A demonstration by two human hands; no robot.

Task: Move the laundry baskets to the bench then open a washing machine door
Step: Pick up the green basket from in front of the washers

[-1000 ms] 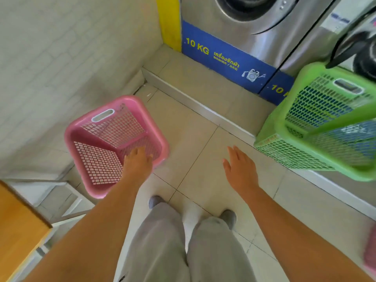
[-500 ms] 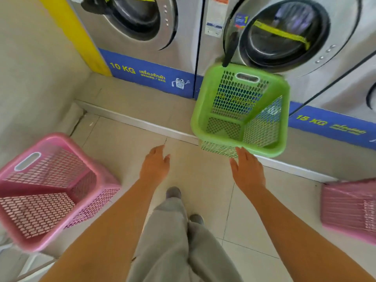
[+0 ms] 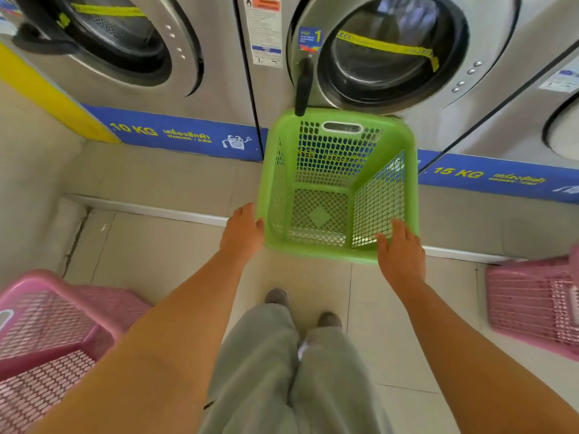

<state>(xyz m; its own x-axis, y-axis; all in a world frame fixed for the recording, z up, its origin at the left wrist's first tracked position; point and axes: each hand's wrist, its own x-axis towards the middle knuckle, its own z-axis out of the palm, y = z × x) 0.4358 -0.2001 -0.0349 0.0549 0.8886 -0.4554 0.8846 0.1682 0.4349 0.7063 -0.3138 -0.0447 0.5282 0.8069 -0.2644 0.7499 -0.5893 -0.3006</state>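
Observation:
An empty green laundry basket [image 3: 332,155] stands on the raised step in front of the middle washing machine, below its round door [image 3: 388,48] and black door handle [image 3: 304,86]. My left hand [image 3: 242,234] touches the basket's near left corner with the fingers spread. My right hand [image 3: 401,250] rests on the near right rim, fingers apart and not closed around it. A pink basket [image 3: 47,317] sits on the floor at the lower left. Another pink basket [image 3: 532,302] lies at the right edge. No bench is in view.
A second washing machine door [image 3: 119,36] is at the upper left, a third machine at the far right. A low step [image 3: 150,209] runs along the machines. A tiled wall [image 3: 28,189] closes the left side. My legs and feet stand on the floor tiles [image 3: 175,252].
The view has swung from the left pink basket to the green one. Both hands have moved forward and now touch the green basket's near rim.

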